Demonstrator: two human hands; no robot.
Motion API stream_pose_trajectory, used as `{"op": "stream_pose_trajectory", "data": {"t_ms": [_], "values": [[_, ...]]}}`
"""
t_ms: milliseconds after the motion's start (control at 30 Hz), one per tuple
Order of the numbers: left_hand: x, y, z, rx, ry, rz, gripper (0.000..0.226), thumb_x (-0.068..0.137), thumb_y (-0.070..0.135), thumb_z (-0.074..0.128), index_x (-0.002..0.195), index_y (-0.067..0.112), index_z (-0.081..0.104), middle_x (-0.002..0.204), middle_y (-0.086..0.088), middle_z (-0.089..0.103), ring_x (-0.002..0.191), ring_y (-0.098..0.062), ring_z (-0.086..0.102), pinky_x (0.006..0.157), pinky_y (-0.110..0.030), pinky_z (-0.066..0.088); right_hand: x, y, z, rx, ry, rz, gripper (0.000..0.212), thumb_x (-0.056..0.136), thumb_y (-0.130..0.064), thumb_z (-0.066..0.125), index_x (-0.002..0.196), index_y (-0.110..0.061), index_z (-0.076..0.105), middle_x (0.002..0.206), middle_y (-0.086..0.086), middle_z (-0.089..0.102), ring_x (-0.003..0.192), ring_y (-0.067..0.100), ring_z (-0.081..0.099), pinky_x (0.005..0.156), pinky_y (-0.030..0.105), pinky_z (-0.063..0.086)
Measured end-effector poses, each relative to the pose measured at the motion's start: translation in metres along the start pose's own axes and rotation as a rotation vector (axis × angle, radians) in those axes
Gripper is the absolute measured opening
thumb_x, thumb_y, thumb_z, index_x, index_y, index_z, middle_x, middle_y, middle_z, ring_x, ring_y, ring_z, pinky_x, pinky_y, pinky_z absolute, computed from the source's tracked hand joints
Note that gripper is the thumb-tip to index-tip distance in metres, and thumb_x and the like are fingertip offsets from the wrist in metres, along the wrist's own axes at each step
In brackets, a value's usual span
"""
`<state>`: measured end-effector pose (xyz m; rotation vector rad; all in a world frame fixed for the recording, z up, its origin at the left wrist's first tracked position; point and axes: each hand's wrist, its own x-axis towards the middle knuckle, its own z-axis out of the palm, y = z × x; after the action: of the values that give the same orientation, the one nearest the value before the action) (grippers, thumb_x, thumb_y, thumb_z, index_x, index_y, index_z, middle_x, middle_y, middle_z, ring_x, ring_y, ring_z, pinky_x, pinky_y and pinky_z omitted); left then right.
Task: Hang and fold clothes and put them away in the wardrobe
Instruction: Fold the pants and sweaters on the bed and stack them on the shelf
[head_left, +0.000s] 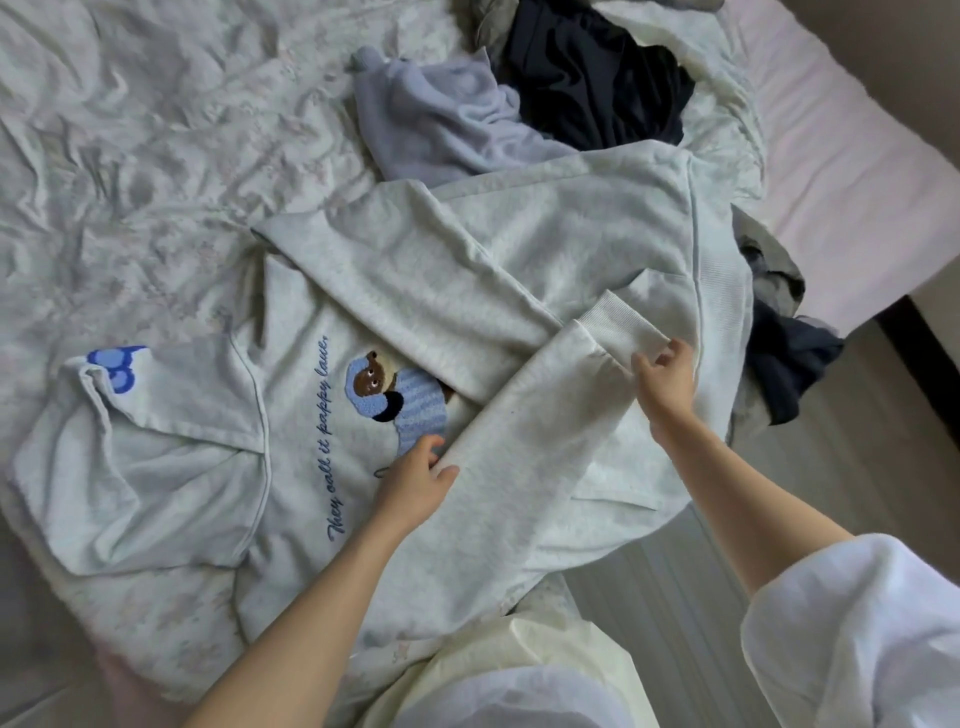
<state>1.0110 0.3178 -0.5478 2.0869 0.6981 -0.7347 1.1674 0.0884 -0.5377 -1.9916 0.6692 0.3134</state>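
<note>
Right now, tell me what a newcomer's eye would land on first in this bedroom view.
First, the pale grey hoodie spread across the bed, with its embroidered bear and blue script at centre. Next the two bare hands on it: the left hand grips the folded-in sleeve beside the bear, the right hand pinches its ribbed cuff. Beyond, a dark garment and a lilac fleece lie heaped at the top.
</note>
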Motion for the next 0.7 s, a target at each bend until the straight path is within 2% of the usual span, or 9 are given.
{"op": "stream_pose_trajectory", "data": {"t_ms": [133,200,300,367,433,533,600,633,700], "values": [[-0.015,-0.037,0.002,0.215,-0.065,-0.105,0.046,0.091,0.033,0.055,0.131,0.014,0.044,0.132,-0.003,0.052,0.118,-0.024,0.051,0.095,-0.033,0.043,-0.010,0.022,-0.001,0.081,-0.124,0.046,0.039,0.087,-0.018,0.055,0.124,-0.007,0.050,0.108,0.007,0.061,0.096,0.017,0.059,0.075,0.019,0.044],[-0.023,-0.049,-0.002,0.342,-0.063,-0.169,0.039,0.093,0.031,0.050,0.128,0.013,0.048,0.129,-0.006,0.055,0.117,-0.028,0.052,0.092,-0.034,0.043,-0.009,0.021,0.000,0.112,-0.110,0.060,0.033,0.084,-0.022,0.056,0.113,-0.006,0.057,0.098,0.007,0.065,0.089,0.016,0.061,0.067,0.016,0.045],[-0.028,-0.062,-0.008,0.269,0.033,-0.108,0.021,0.096,0.024,0.047,0.105,0.007,0.056,0.108,-0.013,0.064,0.101,-0.032,0.057,0.080,-0.037,0.044,-0.003,0.010,0.004,0.135,-0.036,0.063,0.012,0.086,-0.014,0.052,0.093,-0.004,0.055,0.072,0.000,0.052,0.069,0.013,0.050,0.047,0.007,0.036],[-0.030,-0.059,-0.011,0.156,0.074,-0.019,0.017,0.097,0.022,0.047,0.095,0.007,0.054,0.091,-0.009,0.063,0.091,-0.033,0.058,0.073,-0.037,0.043,0.000,-0.002,0.003,0.073,0.043,-0.026,0.003,0.088,-0.011,0.047,0.089,-0.009,0.049,0.068,-0.005,0.043,0.061,0.006,0.041,0.045,0.007,0.032],[-0.032,-0.051,-0.014,0.073,0.163,0.064,0.017,0.097,0.020,0.046,0.094,0.006,0.054,0.082,-0.005,0.059,0.085,-0.033,0.058,0.067,-0.035,0.039,0.000,-0.015,0.001,0.053,0.111,-0.149,0.012,0.088,-0.011,0.046,0.077,-0.015,0.045,0.067,-0.007,0.039,0.059,0.003,0.037,0.052,0.013,0.032],[-0.026,-0.035,-0.015,0.020,0.289,0.134,0.018,0.097,0.018,0.046,0.097,0.003,0.056,0.086,-0.010,0.063,0.084,-0.034,0.059,0.065,-0.034,0.037,0.010,-0.030,-0.006,0.031,0.194,-0.209,0.029,0.089,-0.011,0.044,0.064,-0.022,0.032,0.064,-0.006,0.034,0.057,0.006,0.032,0.053,0.017,0.031],[-0.017,-0.022,-0.021,0.028,0.328,0.147,0.020,0.097,0.020,0.045,0.107,0.006,0.056,0.101,-0.008,0.064,0.095,-0.031,0.058,0.072,-0.034,0.040,0.013,-0.047,-0.010,0.029,0.238,-0.224,0.020,0.091,-0.013,0.042,0.072,-0.020,0.042,0.068,-0.004,0.042,0.063,0.010,0.041,0.062,0.022,0.039],[-0.012,-0.016,-0.023,0.076,0.326,0.142,0.025,0.097,0.021,0.044,0.117,0.009,0.054,0.113,-0.007,0.061,0.105,-0.029,0.056,0.080,-0.036,0.041,0.013,-0.053,-0.012,0.024,0.238,-0.210,0.012,0.092,-0.014,0.042,0.086,-0.017,0.051,0.079,-0.001,0.051,0.072,0.014,0.047,0.072,0.027,0.043],[-0.004,-0.010,-0.023,0.214,0.315,0.125,0.041,0.097,0.026,0.044,0.136,0.014,0.040,0.135,-0.007,0.047,0.121,-0.028,0.045,0.095,-0.041,0.037,0.012,-0.055,-0.012,-0.088,0.218,-0.171,0.032,0.094,-0.013,0.040,0.125,-0.012,0.047,0.115,0.009,0.052,0.097,0.021,0.051,0.087,0.024,0.039]]}}
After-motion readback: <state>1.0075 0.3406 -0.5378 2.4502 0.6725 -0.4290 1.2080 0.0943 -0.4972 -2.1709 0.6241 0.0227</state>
